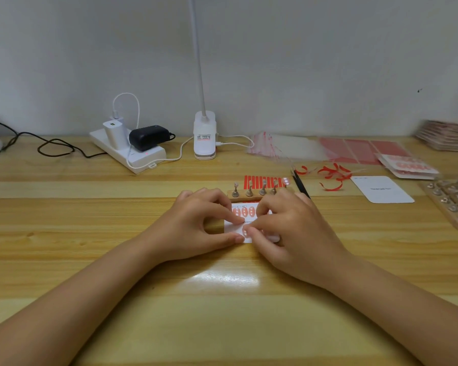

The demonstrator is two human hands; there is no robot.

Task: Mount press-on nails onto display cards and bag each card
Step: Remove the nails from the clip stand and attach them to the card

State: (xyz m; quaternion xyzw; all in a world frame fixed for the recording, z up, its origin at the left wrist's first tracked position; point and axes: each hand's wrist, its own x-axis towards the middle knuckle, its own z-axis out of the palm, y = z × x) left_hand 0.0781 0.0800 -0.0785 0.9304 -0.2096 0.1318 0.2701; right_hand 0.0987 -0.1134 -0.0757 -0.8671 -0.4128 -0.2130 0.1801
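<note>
Mid-mounting: left hand (201, 220) pinning the display card (236, 228) flat on the table (90, 233), right hand (283, 228) pinching a nail (245, 233) onto its lower row, needing square alignment next.

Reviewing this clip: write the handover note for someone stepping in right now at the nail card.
Left hand holds the display card flat on the table, fingers curled on its left edge.
Right hand pinches a small nail at the card's lower row.
Done: the upper row shows several nails mounted.
Left: finish the lower row; nails remain on the wooden stand behind. Then bag the card; clear bags lie far right, a blank card beside.
</note>
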